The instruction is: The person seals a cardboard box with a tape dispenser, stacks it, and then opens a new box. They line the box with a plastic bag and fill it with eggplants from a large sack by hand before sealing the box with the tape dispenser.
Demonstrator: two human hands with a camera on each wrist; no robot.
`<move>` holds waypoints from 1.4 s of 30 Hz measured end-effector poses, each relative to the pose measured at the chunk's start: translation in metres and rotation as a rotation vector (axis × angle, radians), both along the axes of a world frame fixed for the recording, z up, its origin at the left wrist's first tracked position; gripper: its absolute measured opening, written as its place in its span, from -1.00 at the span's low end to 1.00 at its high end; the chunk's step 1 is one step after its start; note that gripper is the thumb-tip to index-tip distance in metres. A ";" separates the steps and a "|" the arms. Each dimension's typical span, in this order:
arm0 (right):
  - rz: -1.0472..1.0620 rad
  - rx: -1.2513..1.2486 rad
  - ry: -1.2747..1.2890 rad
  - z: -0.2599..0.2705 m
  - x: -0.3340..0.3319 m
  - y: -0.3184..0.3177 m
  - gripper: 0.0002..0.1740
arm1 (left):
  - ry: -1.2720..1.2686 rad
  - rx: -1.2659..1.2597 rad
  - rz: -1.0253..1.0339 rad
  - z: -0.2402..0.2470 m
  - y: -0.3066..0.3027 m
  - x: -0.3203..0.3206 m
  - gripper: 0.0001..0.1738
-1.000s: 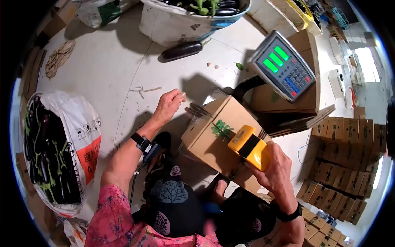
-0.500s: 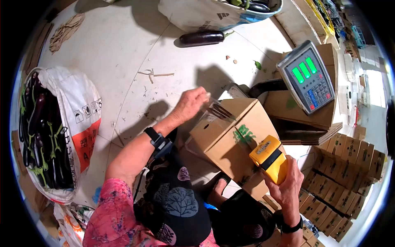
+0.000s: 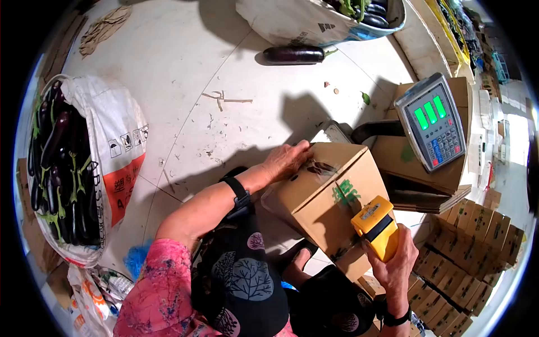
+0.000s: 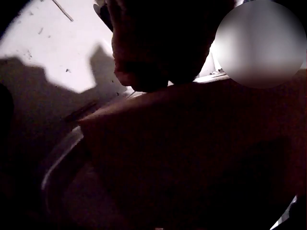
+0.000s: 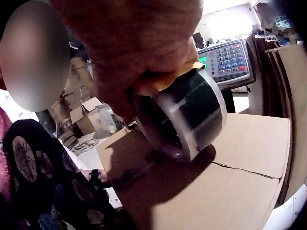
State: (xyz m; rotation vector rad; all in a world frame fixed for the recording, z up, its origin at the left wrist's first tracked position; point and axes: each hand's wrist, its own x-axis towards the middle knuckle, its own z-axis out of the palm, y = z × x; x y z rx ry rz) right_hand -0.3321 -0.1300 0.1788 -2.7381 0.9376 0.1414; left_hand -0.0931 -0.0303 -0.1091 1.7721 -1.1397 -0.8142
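Note:
A closed cardboard box (image 3: 317,219) with a green print sits on the metal platform (image 3: 332,133) of a scale. My right hand (image 3: 394,259) grips a yellow tape dispenser (image 3: 375,220) over the box's near right part. In the right wrist view its roll of clear tape (image 5: 199,112) is close over the cardboard seam. My left hand (image 3: 289,161) rests against the far left side of the box, beside a shiny strip of clear tape (image 3: 321,168). The left wrist view is very dark, with the left fingers (image 4: 148,81) right at the box edge.
The scale's display (image 3: 431,122) stands right of the box, before flattened cartons (image 3: 432,202). A sack of eggplants (image 3: 120,163) is at left, another sack (image 3: 286,22) at the back. One eggplant (image 3: 295,54) lies on the floor. Stacked boxes (image 3: 471,264) fill the right.
My left hand has moved right and down from beyond the box, drawing tape, onto its side. My right hand and the dispenser have stayed over the box. The head view has shifted.

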 end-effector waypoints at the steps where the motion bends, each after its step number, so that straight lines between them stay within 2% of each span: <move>1: 0.008 0.004 -0.015 -0.001 -0.002 0.000 -0.35 | -0.015 0.041 -0.020 -0.009 -0.002 -0.001 -0.62; 6: -0.020 0.032 -0.027 0.000 -0.001 0.002 -0.37 | -0.101 0.137 -0.123 -0.039 0.001 0.009 -0.58; 9: -0.041 0.008 -0.032 -0.003 -0.003 0.003 -0.36 | 0.207 -0.226 0.273 -0.016 -0.034 0.011 -0.72; 11: -0.037 0.028 -0.032 -0.002 -0.002 0.002 -0.36 | 0.313 -0.302 0.274 -0.027 -0.064 -0.002 -0.66; 12: -0.045 0.039 -0.047 -0.003 -0.003 0.001 -0.37 | -0.076 -0.467 0.148 -0.048 -0.066 -0.022 -0.64; 13: -0.058 0.047 -0.064 -0.003 -0.005 0.000 -0.37 | -0.163 -0.407 -0.052 -0.050 -0.059 -0.012 -0.61; 15: -0.029 0.054 -0.127 -0.010 -0.010 -0.006 -0.37 | -0.256 -0.400 -0.090 -0.055 -0.056 -0.010 -0.55; 18: 0.011 0.067 -0.164 -0.011 -0.016 -0.010 -0.38 | -0.422 -0.517 0.070 -0.065 -0.065 -0.012 -0.60; 21: 0.001 0.043 -0.153 -0.010 -0.017 -0.006 -0.34 | 0.372 -0.194 0.099 -0.051 -0.077 -0.011 -0.48; 22: -0.002 0.066 -0.187 -0.012 -0.019 -0.007 -0.33 | 0.552 -0.172 0.158 0.060 -0.052 0.000 -0.32; 24: 0.001 0.094 -0.241 -0.013 -0.020 -0.008 -0.33 | 0.480 -0.171 0.026 0.128 -0.050 0.009 -0.32; 25: 0.008 0.087 -0.239 -0.015 -0.019 -0.005 -0.34 | 0.447 -0.173 -0.039 0.141 -0.049 0.008 -0.32; 28: 0.042 0.051 -0.252 -0.018 -0.023 -0.008 -0.38 | -0.032 -0.241 -0.060 0.162 -0.053 -0.018 -0.40; 31: 0.017 0.077 -0.285 -0.019 -0.022 -0.010 -0.38 | -0.188 -0.250 -0.025 0.157 -0.059 -0.025 -0.47; 32: 0.017 0.102 -0.279 -0.017 -0.022 -0.010 -0.37 | 0.000 -0.251 -0.015 0.153 -0.058 -0.023 -0.51; 35: 0.037 0.069 -0.247 -0.012 -0.020 -0.008 -0.37 | -0.403 -0.307 -0.160 0.135 -0.060 -0.022 -0.51; 36: 0.042 0.054 -0.244 -0.011 -0.019 -0.007 -0.37 | -0.420 -0.127 -0.117 0.164 -0.057 -0.029 -0.51; 39: 0.064 0.046 -0.278 -0.012 -0.019 -0.010 -0.37 | -0.738 -0.195 -0.140 0.170 -0.062 -0.027 -0.50; 42: 0.064 0.031 -0.256 -0.013 -0.017 -0.009 -0.37 | -0.831 -0.172 -0.147 0.171 -0.073 -0.034 -0.58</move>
